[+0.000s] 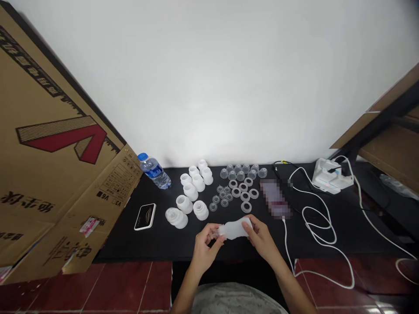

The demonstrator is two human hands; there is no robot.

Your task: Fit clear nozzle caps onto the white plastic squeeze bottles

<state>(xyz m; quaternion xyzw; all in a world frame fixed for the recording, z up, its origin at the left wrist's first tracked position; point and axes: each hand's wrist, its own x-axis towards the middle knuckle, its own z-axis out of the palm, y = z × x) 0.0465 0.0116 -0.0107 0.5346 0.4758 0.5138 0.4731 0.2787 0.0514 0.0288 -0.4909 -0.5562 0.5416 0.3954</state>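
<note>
Black tabletop (144,246): left hand (204,246) and right hand (261,237), half-curled, grip a frosted plastic bottle (235,229) at both ends; white plastic caps (190,191) stand grouped by kind beyond.

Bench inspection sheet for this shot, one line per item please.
surface: black tabletop, items spread along it
job's things: frosted plastic bottle held in both hands; white frosted bottle parts, clear cups, translucent rings and small clear caps in groups
clutter: water bottle with blue cap, lying down; flat black device; pixelated object; white plastic unit
hands: left hand at the bottle's narrow end; right hand around its body
cables: white cable looping across the right side, over the table edge
surroundings: cardboard sheet at left; white wall; red tile floor
</note>
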